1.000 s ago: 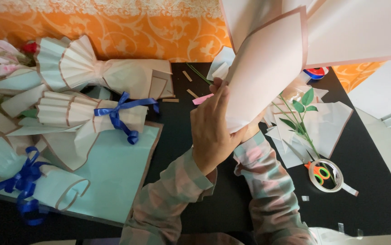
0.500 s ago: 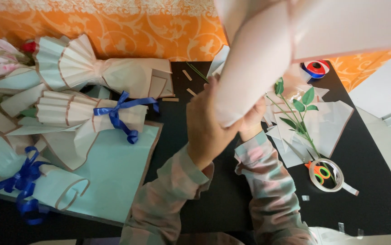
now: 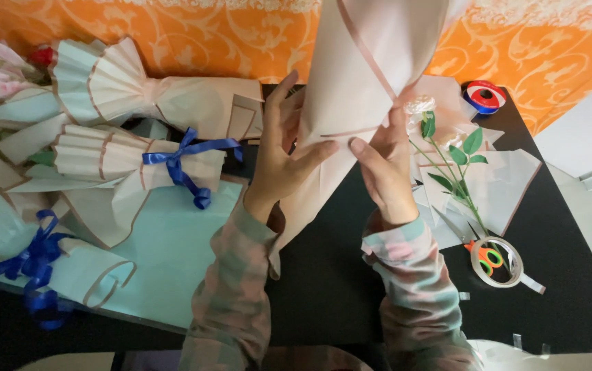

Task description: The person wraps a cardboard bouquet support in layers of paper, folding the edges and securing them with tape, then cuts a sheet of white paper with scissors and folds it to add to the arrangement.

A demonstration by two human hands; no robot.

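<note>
Both hands hold a pale pink wrapping sheet (image 3: 361,75) with a brown border, folded into a tall cone above the black table (image 3: 323,288). My left hand (image 3: 283,154) grips its left side, thumb pressed on the front fold. My right hand (image 3: 384,168) pinches the right side, thumb meeting the left thumb at the fold's edge. The cone's lower tip hangs down by my left sleeve. A green-leaved flower stem (image 3: 451,172) with a white bud lies just right of my right hand.
Wrapped paper bouquets (image 3: 138,96) with blue ribbons (image 3: 179,165) lie at the left on a light blue sheet (image 3: 165,254). Scissors with orange handles (image 3: 481,254) and a clear tape roll (image 3: 499,264) sit at the right. A red-blue ribbon spool (image 3: 485,96) lies at the back right.
The pink sheet has come down from high at the right and been rolled into a cone in front of me. My right hand has come into view on it.
</note>
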